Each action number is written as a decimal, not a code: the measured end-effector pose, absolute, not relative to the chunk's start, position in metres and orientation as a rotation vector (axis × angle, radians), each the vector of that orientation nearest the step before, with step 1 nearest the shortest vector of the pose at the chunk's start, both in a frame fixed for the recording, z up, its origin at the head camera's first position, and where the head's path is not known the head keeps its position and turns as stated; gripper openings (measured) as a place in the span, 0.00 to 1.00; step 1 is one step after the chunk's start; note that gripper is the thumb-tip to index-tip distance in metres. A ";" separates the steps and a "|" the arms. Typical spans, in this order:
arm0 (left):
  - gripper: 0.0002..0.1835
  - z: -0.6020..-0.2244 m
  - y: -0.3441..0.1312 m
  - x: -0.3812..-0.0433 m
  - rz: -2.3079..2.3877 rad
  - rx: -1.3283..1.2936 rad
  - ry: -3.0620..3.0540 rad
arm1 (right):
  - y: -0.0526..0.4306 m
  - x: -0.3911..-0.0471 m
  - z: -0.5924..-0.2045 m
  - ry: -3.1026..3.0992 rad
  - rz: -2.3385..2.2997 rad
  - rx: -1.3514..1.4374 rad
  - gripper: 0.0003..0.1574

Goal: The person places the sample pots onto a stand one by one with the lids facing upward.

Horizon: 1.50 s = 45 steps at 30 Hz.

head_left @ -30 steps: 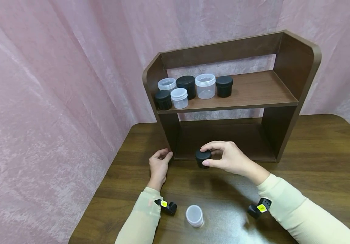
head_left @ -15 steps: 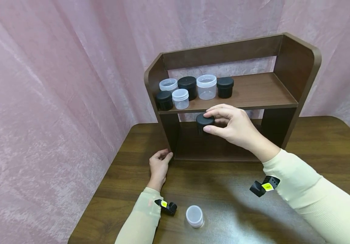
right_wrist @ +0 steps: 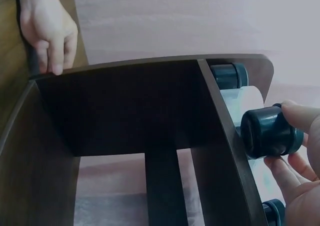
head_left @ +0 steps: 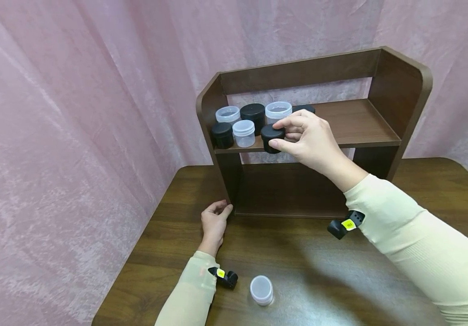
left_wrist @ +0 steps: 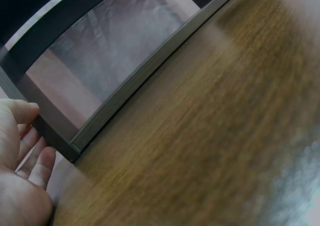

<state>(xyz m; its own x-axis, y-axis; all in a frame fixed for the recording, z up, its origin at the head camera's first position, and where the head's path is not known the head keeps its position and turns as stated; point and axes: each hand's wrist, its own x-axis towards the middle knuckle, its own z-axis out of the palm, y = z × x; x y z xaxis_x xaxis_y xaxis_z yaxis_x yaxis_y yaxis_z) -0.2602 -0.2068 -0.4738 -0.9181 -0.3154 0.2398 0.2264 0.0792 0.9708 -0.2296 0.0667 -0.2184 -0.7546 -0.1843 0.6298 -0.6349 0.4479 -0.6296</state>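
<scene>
My right hand point(head_left: 308, 138) pinches a small black lidded jar point(head_left: 272, 139) between thumb and fingers, at the front edge of the upper shelf point(head_left: 360, 122). In the right wrist view this jar point(right_wrist: 270, 132) is tipped sideways by the camera angle and overlaps the shelf's edge. My left hand point(head_left: 213, 224) touches the lower left side panel of the brown wooden rack point(head_left: 226, 181); its fingertips point(left_wrist: 33, 107) rest at the panel's edge. Beside the held jar stands a small clear jar with a white lid point(head_left: 244, 133).
Also on the upper shelf are a small black jar point(head_left: 222, 136), a larger black jar point(head_left: 253, 117), two clear jars and another black jar point(head_left: 304, 108), partly hidden behind my right hand. A small white-lidded jar point(head_left: 261, 290) stands on the wooden table point(head_left: 169, 253) near the front.
My right hand has raised the black jar from low in front of the rack to the upper shelf's front edge. My left hand has stayed at the side panel.
</scene>
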 end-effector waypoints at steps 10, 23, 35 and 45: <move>0.09 -0.470 -0.204 -0.259 -1.892 0.068 -1.981 | 0.061 -0.238 -0.216 -2.220 1.159 0.634 0.19; 0.12 -0.472 -0.204 -0.260 -1.898 0.085 -2.001 | 0.059 -0.247 -0.222 -2.181 1.155 0.598 0.19; 0.11 -0.442 -0.196 -0.237 -1.875 0.029 -2.019 | 0.058 -0.251 -0.223 -2.170 1.143 0.594 0.19; 0.11 -0.443 -0.197 -0.238 -1.885 0.019 -2.025 | 0.057 -0.253 -0.226 -2.179 1.145 0.571 0.20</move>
<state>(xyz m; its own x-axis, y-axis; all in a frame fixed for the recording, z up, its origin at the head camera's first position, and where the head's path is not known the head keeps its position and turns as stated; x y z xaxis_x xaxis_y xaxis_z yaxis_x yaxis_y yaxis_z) -0.2383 -0.1974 -0.4429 -0.9306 -0.2589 0.2589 0.2397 0.1036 0.9653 -0.2535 0.0573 -0.2261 -0.7242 -0.0928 0.6833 -0.6154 0.5342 -0.5797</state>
